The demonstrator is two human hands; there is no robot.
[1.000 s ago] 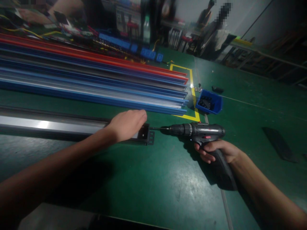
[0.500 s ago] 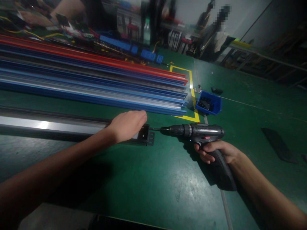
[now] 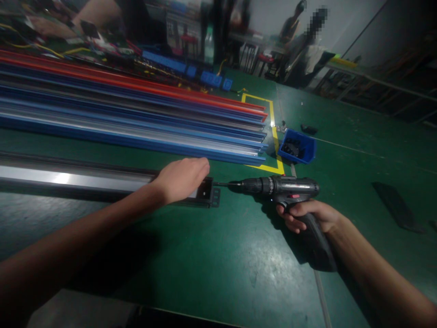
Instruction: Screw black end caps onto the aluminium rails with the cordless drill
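My right hand [image 3: 307, 214] grips a black cordless drill [image 3: 290, 187] by its handle, the index finger at the trigger. The drill lies level and its long thin bit reaches left to the end of a long black metal profile [image 3: 109, 176] with a shiny silver strip. At that end sits a black end cap [image 3: 205, 193] with a slotted tab sticking out. My left hand [image 3: 184, 177] is closed over the profile just beside the cap, its fingertips curled down over the far edge. The bit's tip is too small to make out where it meets the cap.
Several long blue profiles [image 3: 170, 141] and red profiles [image 3: 205, 96] lie behind, ending near yellow tape [image 3: 278, 150]. A blue bin [image 3: 307, 148] with small black parts stands right of them. A flat black piece [image 3: 396, 207] lies far right. Another person's arm [image 3: 95, 18] shows at the back left.
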